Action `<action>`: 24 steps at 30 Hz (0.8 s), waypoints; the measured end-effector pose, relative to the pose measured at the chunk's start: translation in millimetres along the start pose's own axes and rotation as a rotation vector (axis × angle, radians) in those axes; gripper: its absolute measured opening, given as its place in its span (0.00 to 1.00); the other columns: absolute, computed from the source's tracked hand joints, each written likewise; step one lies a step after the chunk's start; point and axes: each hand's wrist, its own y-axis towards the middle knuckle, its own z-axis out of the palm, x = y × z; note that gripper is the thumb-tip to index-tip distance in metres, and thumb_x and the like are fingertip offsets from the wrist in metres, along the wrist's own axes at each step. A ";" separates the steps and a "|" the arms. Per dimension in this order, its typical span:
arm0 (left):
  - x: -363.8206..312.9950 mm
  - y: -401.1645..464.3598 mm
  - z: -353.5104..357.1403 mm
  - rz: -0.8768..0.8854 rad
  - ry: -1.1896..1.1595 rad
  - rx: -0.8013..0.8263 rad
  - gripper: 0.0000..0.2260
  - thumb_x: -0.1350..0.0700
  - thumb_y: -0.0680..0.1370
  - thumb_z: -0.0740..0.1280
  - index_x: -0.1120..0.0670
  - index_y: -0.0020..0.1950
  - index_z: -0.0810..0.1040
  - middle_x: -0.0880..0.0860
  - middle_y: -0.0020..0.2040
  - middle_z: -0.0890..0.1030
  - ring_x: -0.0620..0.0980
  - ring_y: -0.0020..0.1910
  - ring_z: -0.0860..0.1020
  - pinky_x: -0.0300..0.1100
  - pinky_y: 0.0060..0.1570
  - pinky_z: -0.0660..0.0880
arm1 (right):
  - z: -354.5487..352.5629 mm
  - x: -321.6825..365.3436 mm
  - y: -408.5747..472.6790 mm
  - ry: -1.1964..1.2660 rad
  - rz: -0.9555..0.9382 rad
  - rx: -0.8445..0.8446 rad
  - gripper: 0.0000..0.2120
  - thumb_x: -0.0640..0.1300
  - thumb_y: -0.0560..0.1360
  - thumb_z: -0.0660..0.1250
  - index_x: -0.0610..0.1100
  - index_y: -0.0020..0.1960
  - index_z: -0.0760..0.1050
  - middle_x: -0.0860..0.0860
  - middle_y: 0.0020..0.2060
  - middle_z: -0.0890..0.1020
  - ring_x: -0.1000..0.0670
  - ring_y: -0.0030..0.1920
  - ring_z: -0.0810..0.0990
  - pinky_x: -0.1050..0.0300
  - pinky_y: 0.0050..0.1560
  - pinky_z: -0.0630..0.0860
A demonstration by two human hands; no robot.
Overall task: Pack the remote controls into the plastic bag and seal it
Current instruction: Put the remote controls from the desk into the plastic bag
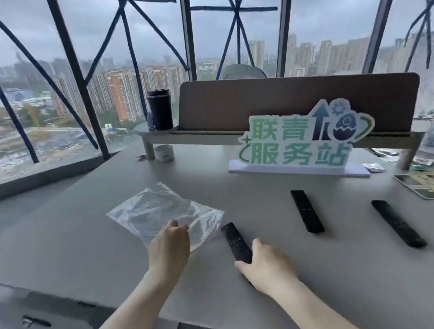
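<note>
- Fingers of the left hand (169, 245) are pinched on the near edge of the clear plastic bag (162, 213), which is spread flat and empty on the grey surface (277, 286).
- Fingers of the right hand (268, 267) are curled over the near end of a black remote control (235, 238); the remote is held at that end, though whether it is lifted off the surface cannot be told.
- That remote is set just right of the left hand's fingers, its far end close to the bag's corner.
- A second remote (307, 211) is laid beyond and to the right of the right hand's fingers, apart from them.
- A third remote (398, 223) is placed farther right again, well clear of both hands.
- A green-lettered sign (299, 142) is stood far beyond the fingers, with a dark tumbler (160, 109) on a raised shelf (153, 133) at the back left.
- Printed cards (432, 184) are seen at the right edge, past the third remote.
</note>
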 end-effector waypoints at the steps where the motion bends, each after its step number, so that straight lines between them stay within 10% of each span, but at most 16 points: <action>1: 0.1 -1.5 -3.0 0.019 -0.007 0.010 0.09 0.62 0.75 0.59 0.56 0.43 0.78 0.57 0.41 0.75 0.62 0.38 0.80 0.47 0.32 0.70 | -0.1 -3.0 0.4 0.082 0.031 0.069 0.19 0.59 0.72 0.65 0.45 0.53 0.72 0.47 0.54 0.81 0.42 0.55 0.80 0.51 0.49 0.73; 9: -44.3 -5.5 -24.4 0.133 -0.097 -0.018 0.09 0.61 0.74 0.63 0.51 0.49 0.79 0.55 0.40 0.74 0.61 0.34 0.78 0.48 0.31 0.74 | -62.0 -70.2 -42.0 0.795 0.116 0.194 0.12 0.46 0.79 0.64 0.42 0.39 0.69 0.45 0.26 0.76 0.51 0.17 0.62 0.64 0.19 0.54; 19: -133.9 0.9 -14.3 0.265 -0.247 -0.012 0.06 0.57 0.74 0.59 0.53 0.45 0.76 0.53 0.42 0.72 0.59 0.37 0.75 0.48 0.36 0.75 | -62.9 -53.9 4.5 1.014 0.162 0.208 0.13 0.51 0.79 0.63 0.42 0.47 0.79 0.47 0.35 0.83 0.52 0.20 0.66 0.63 0.22 0.58; 24: -122.0 7.4 -9.7 0.182 -0.343 -0.030 0.10 0.52 0.77 0.58 0.49 0.46 0.79 0.48 0.44 0.73 0.54 0.41 0.75 0.42 0.36 0.65 | -62.5 -88.8 10.9 0.879 0.193 -0.111 0.11 0.39 0.77 0.61 0.43 0.45 0.82 0.48 0.34 0.85 0.55 0.18 0.71 0.64 0.20 0.66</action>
